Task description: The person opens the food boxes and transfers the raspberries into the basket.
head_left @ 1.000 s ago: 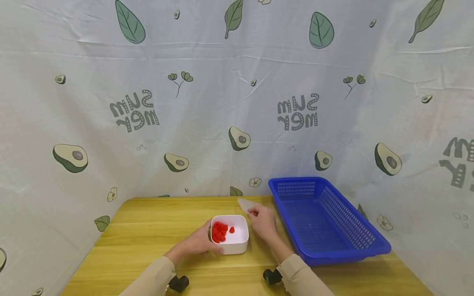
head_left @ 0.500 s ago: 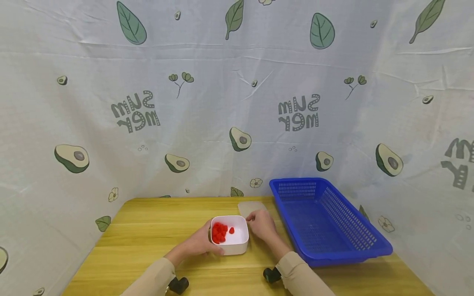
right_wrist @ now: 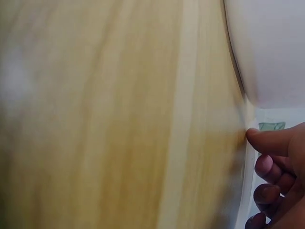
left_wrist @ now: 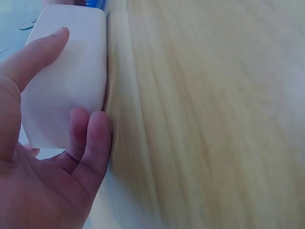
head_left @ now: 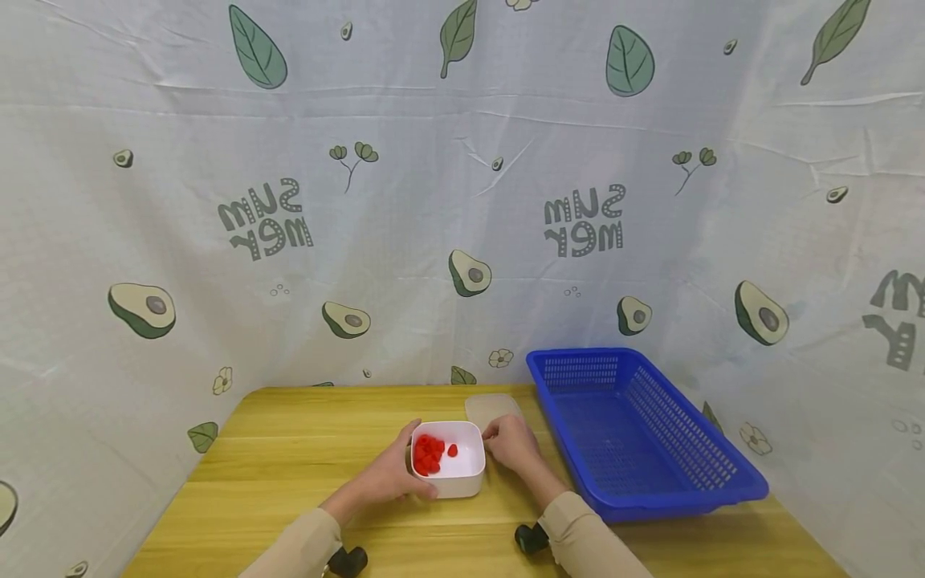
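Observation:
My left hand [head_left: 390, 470] grips the near left side of a small white square box [head_left: 460, 486], thumb against its wall in the left wrist view. Red small pieces [head_left: 428, 455] are bunched at the left inside, and a single red piece [head_left: 452, 450] lies apart on the floor of the box. Behind the box, a flat translucent lid [head_left: 487, 405] rests on the table. My right hand [head_left: 513, 443] is by its near edge, fingers loosely bent. In the right wrist view the thumb [right_wrist: 271, 140] is at the lid's pale edge, apart from the other fingers.
A blue perforated plastic basket [head_left: 614, 437] stands at the right, close beside my right forearm. The wooden table [head_left: 303, 425] reaches back to a hanging white cloth [head_left: 405, 209] printed with avocados and leaves.
The lid, tilted up in my right hand a second ago, now lies flat on the table. My right hand has come down and a little towards me; the left hand and box stay put.

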A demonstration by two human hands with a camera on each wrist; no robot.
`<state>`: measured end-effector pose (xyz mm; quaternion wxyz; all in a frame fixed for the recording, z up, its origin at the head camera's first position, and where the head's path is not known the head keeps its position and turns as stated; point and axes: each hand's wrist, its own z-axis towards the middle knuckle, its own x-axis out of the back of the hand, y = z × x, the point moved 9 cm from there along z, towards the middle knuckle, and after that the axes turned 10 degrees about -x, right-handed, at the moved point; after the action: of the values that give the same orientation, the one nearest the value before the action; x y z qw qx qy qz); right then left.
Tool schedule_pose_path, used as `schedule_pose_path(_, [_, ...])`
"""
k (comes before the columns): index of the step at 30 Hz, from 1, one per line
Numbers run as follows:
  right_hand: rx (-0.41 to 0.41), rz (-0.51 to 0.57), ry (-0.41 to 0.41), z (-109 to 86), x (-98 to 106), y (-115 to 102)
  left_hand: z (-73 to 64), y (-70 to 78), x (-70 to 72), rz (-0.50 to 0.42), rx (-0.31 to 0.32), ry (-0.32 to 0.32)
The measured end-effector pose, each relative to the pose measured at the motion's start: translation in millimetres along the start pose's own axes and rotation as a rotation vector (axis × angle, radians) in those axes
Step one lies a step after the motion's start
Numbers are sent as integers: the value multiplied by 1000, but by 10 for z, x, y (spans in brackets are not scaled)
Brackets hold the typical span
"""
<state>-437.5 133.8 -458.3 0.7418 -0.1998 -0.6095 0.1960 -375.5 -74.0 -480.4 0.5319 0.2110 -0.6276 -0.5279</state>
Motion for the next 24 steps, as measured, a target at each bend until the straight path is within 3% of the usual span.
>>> schedule_pose_path(9, [-22, 1, -13, -5, 0, 6, -13, 12, 30, 36, -21, 30])
schedule_pose_path(24, [-45, 19, -53, -3, -15, 33, -127, 90, 138, 3, -50, 72])
